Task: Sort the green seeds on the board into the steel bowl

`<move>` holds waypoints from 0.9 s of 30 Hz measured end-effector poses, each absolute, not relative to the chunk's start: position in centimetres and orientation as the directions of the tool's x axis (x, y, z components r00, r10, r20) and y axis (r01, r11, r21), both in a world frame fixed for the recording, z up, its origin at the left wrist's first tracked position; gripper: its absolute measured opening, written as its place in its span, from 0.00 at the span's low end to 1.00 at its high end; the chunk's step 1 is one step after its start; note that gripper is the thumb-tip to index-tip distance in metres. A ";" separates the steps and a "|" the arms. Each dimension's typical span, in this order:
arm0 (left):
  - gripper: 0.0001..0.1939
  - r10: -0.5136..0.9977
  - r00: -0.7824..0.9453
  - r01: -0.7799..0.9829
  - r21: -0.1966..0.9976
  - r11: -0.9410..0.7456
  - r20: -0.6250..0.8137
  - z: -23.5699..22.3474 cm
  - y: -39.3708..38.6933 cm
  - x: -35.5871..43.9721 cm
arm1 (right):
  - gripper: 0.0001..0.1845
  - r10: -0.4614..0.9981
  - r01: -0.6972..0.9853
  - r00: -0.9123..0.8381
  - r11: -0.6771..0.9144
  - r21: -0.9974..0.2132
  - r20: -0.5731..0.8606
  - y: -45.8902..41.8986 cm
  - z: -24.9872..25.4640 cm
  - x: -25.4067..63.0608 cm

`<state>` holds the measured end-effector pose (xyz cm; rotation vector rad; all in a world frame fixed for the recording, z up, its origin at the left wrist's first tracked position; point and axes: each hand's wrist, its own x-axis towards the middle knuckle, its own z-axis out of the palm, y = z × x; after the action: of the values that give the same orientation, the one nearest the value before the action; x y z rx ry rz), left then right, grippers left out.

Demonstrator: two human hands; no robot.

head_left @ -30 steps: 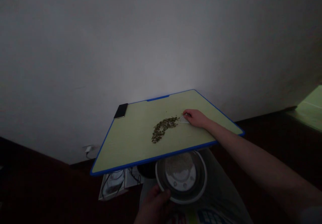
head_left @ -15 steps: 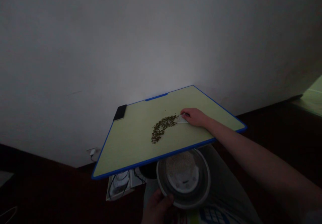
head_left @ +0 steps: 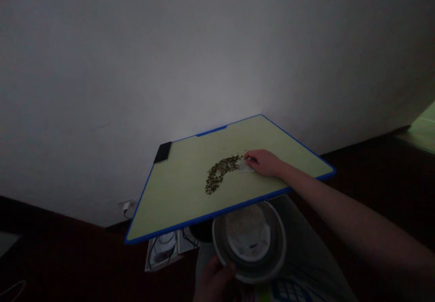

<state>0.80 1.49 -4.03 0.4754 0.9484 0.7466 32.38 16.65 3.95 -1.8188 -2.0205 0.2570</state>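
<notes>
Flat translucent tool [head_left: 247,168] is pinched by right hand [head_left: 261,162], round grey bowl [head_left: 253,279] gripped by left hand [head_left: 215,280]; brown grains [head_left: 213,181] are left ungathered.

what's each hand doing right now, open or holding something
Left hand: closed, holding the round bowl by its rim.
Right hand: closed, holding a small pale flat tool; exact type unclear.

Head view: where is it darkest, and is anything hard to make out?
Head view: dim overall; the floor is nearly black, and the left hand and bowl sit in shadow. Head view again: grains look soft, and the pale piece in the right hand is too faint to identify.
</notes>
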 end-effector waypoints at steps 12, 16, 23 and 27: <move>0.21 0.736 0.353 -0.348 0.649 0.676 -0.577 -3.6 1.4 0.8 | 0.13 0.980 0.914 -0.011 0.091 -0.396 0.200 16.8 4.0 32.3; 0.21 0.741 0.343 -0.330 0.665 0.670 -0.577 -3.6 1.5 0.8 | 0.12 0.980 0.910 -0.006 0.088 -0.405 0.201 16.9 4.1 32.1; 0.20 0.742 0.342 -0.314 0.674 0.669 -0.577 -5.0 1.8 0.3 | 0.13 0.984 0.914 -0.018 0.089 -0.397 0.179 17.0 4.4 31.5; 0.21 0.737 0.360 -0.298 0.679 0.671 -0.572 -5.7 2.0 -0.2 | 0.13 0.985 0.914 -0.024 0.091 -0.396 0.172 16.8 4.3 31.5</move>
<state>-0.16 2.05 -5.67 0.5130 0.9929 0.7063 31.52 16.82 4.33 -1.8652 -1.9819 0.2438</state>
